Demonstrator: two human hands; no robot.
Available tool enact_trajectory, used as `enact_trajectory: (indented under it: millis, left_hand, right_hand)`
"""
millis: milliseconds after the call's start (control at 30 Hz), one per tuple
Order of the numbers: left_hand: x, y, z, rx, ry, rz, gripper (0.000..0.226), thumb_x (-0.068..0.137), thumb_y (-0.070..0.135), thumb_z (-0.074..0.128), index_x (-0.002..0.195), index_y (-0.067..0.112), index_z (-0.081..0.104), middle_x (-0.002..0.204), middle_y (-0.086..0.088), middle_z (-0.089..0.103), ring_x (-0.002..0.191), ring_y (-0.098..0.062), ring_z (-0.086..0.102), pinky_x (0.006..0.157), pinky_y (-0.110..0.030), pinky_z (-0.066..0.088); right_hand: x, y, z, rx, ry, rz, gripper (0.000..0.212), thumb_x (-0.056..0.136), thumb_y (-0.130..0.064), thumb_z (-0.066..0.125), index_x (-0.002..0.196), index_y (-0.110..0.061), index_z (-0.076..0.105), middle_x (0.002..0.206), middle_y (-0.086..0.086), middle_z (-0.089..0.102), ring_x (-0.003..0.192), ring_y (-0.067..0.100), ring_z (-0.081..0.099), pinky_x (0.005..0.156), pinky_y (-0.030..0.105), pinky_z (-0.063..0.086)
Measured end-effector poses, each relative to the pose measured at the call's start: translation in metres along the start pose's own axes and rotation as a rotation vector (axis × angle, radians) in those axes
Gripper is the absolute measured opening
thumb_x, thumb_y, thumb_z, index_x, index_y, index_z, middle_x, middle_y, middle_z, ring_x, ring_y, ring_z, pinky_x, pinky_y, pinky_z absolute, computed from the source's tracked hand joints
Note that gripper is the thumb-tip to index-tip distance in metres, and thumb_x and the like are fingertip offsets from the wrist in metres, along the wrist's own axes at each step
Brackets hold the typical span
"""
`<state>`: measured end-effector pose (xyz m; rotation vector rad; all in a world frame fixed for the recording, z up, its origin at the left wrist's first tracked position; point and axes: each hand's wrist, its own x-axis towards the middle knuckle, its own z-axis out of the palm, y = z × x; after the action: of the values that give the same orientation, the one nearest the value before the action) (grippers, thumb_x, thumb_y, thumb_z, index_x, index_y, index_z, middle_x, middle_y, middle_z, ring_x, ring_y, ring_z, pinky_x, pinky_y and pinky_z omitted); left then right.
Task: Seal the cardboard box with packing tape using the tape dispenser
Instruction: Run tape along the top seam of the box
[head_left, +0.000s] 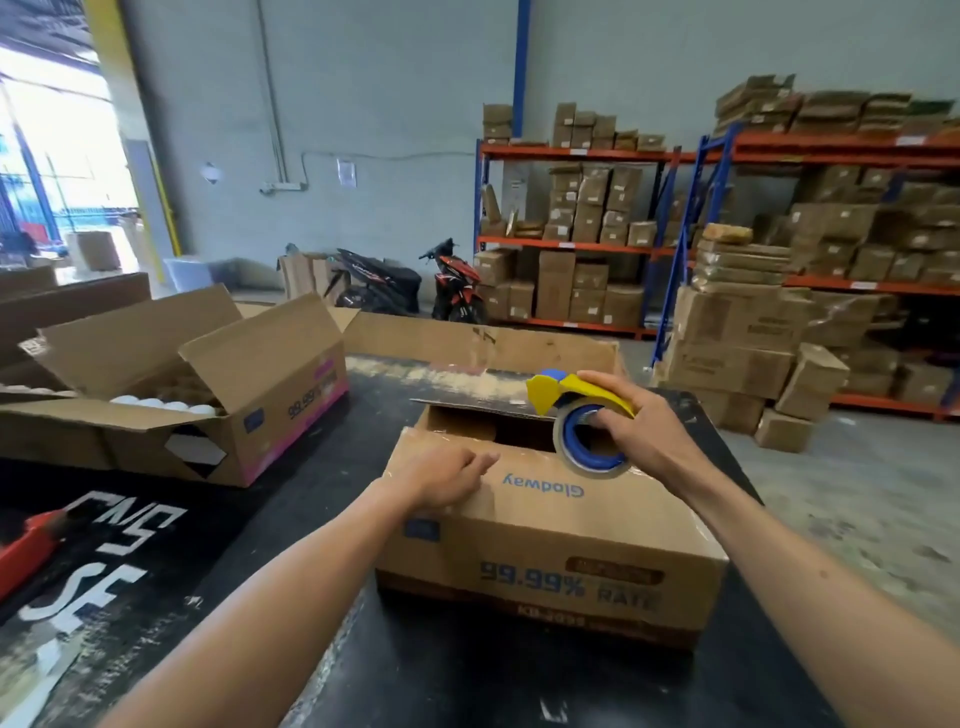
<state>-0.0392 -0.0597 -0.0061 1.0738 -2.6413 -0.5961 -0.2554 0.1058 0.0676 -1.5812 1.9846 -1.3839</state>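
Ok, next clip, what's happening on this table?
A person is closing a brown cardboard box on a black table. The left hand presses flat on the near flap, while the right hand grips a yellow and blue tape dispenser held at the gap in the box top. That gap is open and no tape strip spans it yet. Another opened cardboard box sits to the left.
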Motion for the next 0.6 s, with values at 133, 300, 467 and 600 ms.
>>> enact_trajectory:
  millis: [133, 300, 467, 600]
  left_hand:
    - [0.012, 0.023, -0.019, -0.516, 0.081, -0.148, 0.069, 0.1, 0.063, 0.026, 0.098, 0.014, 0.076, 0.092, 0.003, 0.078, 0.092, -0.017, 0.071, 0.096, -0.042, 0.053]
    - [0.023, 0.041, -0.051, -1.05, 0.016, -0.196, 0.076, 0.101, 0.062, 0.028, 0.109, 0.001, 0.072, 0.1, -0.015, 0.077, 0.095, -0.03, 0.073, 0.087, -0.042, 0.057]
    - [0.033, 0.035, -0.068, -1.119, -0.023, -0.206, 0.055, 0.099, 0.053, 0.049, 0.107, 0.003, 0.07, 0.101, -0.014, 0.076, 0.095, -0.028, 0.071, 0.087, -0.039, 0.058]
    - [0.043, 0.028, -0.068, -1.128, 0.007, -0.218, 0.032, 0.099, 0.034, 0.056, 0.1, 0.005, 0.07, 0.094, -0.011, 0.075, 0.085, -0.022, 0.07, 0.082, -0.035, 0.058]
  right_hand:
    - [0.019, 0.011, 0.007, -0.088, 0.011, -0.126, 0.057, 0.091, -0.018, 0.065, 0.135, -0.052, 0.055, 0.113, 0.002, 0.057, 0.097, 0.018, 0.061, 0.09, 0.04, 0.054]
    - [0.039, 0.015, 0.016, -0.099, 0.024, -0.212, 0.059, 0.094, -0.015, 0.065, 0.141, -0.048, 0.052, 0.101, 0.003, 0.049, 0.088, 0.016, 0.056, 0.081, 0.032, 0.05]
    - [0.055, 0.017, 0.027, -0.11, 0.008, -0.242, 0.06, 0.093, -0.012, 0.066, 0.141, -0.047, 0.053, 0.1, 0.002, 0.048, 0.089, 0.015, 0.056, 0.078, 0.026, 0.045]
    - [0.063, 0.017, 0.036, -0.113, -0.008, -0.243, 0.059, 0.094, -0.012, 0.066, 0.142, -0.045, 0.053, 0.1, 0.0, 0.048, 0.091, 0.014, 0.055, 0.079, 0.024, 0.044]
